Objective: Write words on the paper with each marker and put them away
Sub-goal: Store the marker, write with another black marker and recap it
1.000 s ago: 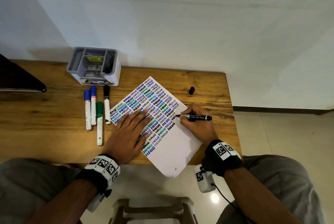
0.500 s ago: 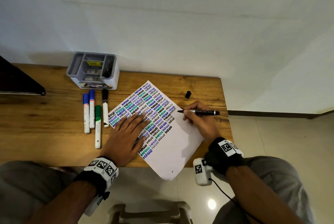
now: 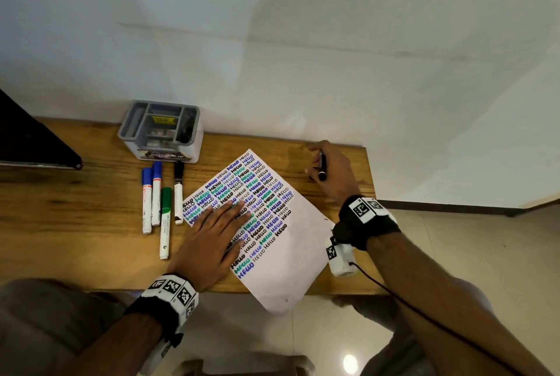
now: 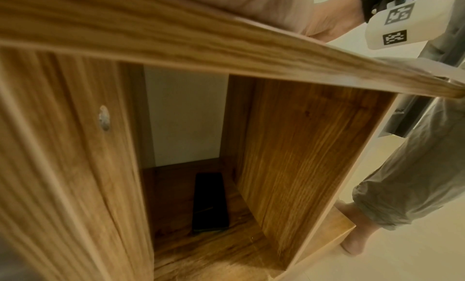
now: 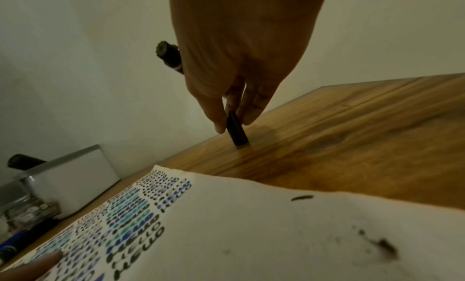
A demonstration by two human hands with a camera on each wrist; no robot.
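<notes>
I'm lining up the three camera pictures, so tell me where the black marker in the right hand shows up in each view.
Head: black marker right of centre, in the right hand above the desk's far right part.
Left wrist: not in it; only the desk's underside and a leg show.
Right wrist: upper centre, its butt end sticking out left of the hand.
Shared landmark: the paper with HELLO rows, in the head and right wrist views.

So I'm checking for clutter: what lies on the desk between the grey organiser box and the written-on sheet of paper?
In the head view, the black-capped white marker lies between the grey organiser box and the paper.
</notes>
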